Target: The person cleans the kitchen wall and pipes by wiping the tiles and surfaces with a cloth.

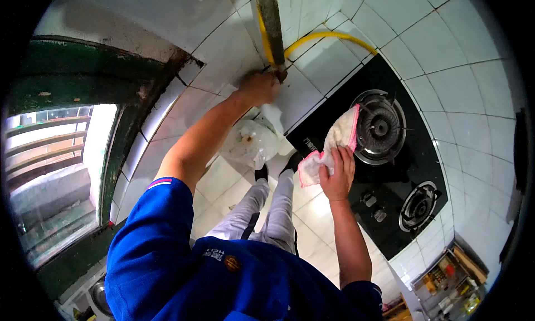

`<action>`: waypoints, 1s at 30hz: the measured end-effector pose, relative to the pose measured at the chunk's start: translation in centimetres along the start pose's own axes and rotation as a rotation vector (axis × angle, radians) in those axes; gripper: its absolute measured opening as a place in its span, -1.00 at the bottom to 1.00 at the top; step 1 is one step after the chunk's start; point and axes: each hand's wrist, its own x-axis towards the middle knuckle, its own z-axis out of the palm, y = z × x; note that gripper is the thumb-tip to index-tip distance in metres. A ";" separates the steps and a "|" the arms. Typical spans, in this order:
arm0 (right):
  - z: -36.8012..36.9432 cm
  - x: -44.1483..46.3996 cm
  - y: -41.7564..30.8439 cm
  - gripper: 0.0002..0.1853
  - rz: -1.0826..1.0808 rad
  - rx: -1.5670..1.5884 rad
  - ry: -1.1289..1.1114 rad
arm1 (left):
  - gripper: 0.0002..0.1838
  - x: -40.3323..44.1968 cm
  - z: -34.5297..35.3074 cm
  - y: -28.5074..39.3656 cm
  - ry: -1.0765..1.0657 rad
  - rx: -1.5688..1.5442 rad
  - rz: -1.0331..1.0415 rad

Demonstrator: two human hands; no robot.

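Observation:
My left hand [258, 89] reaches to the tiled corner, at the foot of a dark pipe [270, 25]. Its fingers are curled, and what they hold, if anything, is hidden. Just below it hangs a whitish plastic bag [252, 140]. On the right, my right hand [337, 175] grips a pale cloth with pink edges [341, 132] at the near edge of the black gas stove [365, 179]. Part of the cloth lies against the larger burner [380, 127], and its lower end hangs over the stove's edge.
A yellow hose [329, 34] runs from the pipe along the wall to the stove. A smaller burner [419, 207] and knobs [374, 205] are nearer to me. At the left is a green-framed window [72, 76]. Several items fill a shelf [451, 282] at the lower right.

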 end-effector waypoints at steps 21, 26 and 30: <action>0.1 -0.1 0.3 -0.42 0.005 0.022 0.040 | -0.63 -7.3 -2.3 3.0 0.273 -0.524 -0.212; 0.5 -0.2 0.5 -0.41 -0.008 0.023 0.033 | -0.38 -12.8 3.4 7.3 0.545 -0.507 0.123; 0.4 -0.2 0.3 -0.41 0.000 0.012 0.006 | -0.41 -10.1 9.4 5.9 0.424 -0.406 0.147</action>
